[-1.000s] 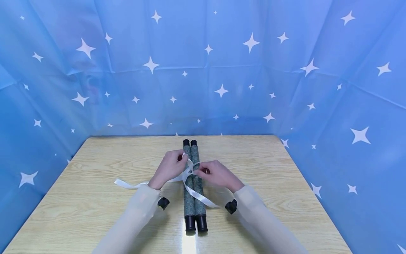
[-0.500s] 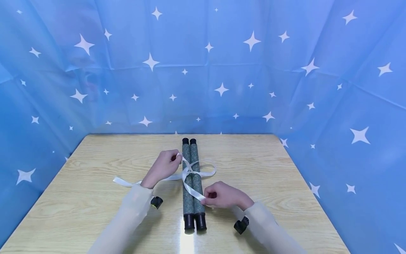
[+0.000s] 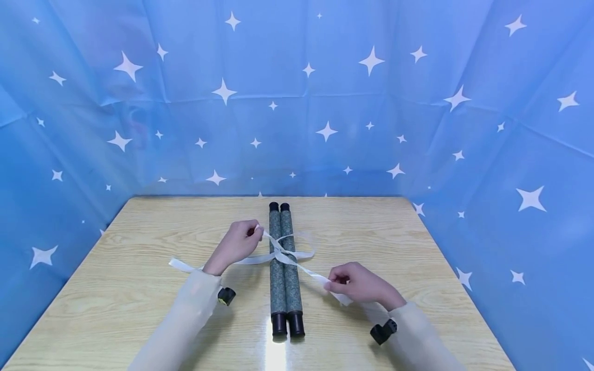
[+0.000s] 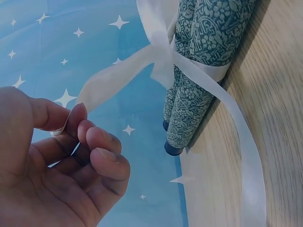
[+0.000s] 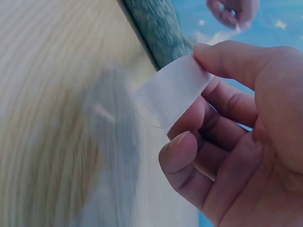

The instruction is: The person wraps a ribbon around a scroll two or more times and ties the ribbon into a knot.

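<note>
Two scrolls with green floral-patterned covers and black end knobs, the left scroll (image 3: 277,288) and the right scroll (image 3: 293,289), lie side by side, pointing away from me. Around their middle runs a white satin ribbon (image 4: 118,75), crossed on top in a loose knot with a loop to the right. To the left of the scrolls, my left hand (image 3: 237,242) pinches one part of the ribbon, raised between thumb and forefinger. My right hand (image 3: 364,283), low on the right, pinches another tail, whose short end (image 5: 173,92) sticks out past the thumb.
A light wood-grain table (image 3: 394,226) bears everything. Another ribbon tail (image 3: 182,265) lies on it, passing under my left forearm. Blue cloth with white stars (image 3: 301,123) hangs behind and at both sides. Each wrist carries a small black camera (image 3: 383,331).
My right hand has left the knot, taken the near ribbon tail and drawn it to the right. The left hand has shifted slightly left, still pinching its ribbon part.
</note>
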`<action>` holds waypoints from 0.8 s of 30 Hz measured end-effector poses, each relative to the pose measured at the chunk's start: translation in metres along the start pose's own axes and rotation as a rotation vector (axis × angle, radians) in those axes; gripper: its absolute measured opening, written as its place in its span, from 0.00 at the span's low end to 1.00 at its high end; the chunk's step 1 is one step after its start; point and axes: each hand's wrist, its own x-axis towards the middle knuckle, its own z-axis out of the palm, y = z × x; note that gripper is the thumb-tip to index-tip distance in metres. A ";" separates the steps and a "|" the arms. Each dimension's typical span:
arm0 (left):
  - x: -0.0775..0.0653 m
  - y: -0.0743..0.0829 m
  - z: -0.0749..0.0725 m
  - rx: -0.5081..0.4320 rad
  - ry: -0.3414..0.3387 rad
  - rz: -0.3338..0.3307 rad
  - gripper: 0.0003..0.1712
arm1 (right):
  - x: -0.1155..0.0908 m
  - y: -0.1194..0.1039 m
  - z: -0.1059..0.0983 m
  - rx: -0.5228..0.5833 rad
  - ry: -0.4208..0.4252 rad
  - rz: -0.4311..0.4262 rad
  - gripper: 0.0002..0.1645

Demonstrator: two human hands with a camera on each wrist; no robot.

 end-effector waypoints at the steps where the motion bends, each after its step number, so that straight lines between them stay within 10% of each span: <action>1: 0.000 0.000 0.000 -0.003 -0.003 -0.003 0.20 | -0.004 0.002 -0.003 -0.005 0.007 0.012 0.16; 24: -0.014 -0.033 -0.005 -0.007 -0.005 -0.120 0.18 | -0.057 0.044 -0.039 0.038 0.014 0.138 0.18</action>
